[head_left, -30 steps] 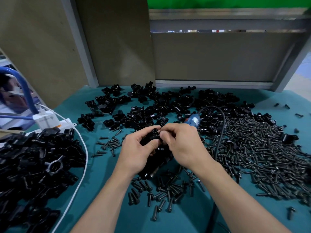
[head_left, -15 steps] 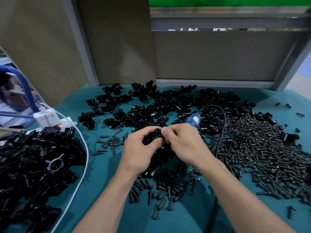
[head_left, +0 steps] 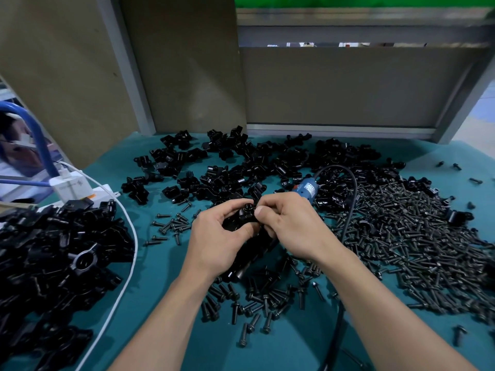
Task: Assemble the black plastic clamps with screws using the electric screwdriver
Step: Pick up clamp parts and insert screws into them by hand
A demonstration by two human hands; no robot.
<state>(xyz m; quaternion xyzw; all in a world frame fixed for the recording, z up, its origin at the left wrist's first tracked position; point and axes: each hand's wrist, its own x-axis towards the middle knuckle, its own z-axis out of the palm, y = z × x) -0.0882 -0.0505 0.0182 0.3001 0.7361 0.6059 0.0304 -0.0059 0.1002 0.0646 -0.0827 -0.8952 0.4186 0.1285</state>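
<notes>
Both hands meet over the middle of the teal table. My left hand (head_left: 217, 238) grips a black plastic clamp (head_left: 245, 216) from the left. My right hand (head_left: 292, 227) pinches the top of the same clamp with thumb and fingers; whether a screw sits between them is hidden. The electric screwdriver (head_left: 306, 189), blue at its rear end with a black body (head_left: 247, 259), lies on the table under my hands. Its black cable (head_left: 348, 210) loops to the right. Loose black screws (head_left: 257, 298) lie just below my hands.
A big heap of screws (head_left: 417, 245) covers the right side. Unassembled clamp parts (head_left: 241, 167) spread across the back. A pile of black clamps (head_left: 53, 255) fills the left, beside a white charger (head_left: 71, 186) and white cable (head_left: 128, 263). Brown panels (head_left: 182, 62) wall the back.
Both hands stay on the clamp in nearly the same spot; the fingers have shifted slightly around it.
</notes>
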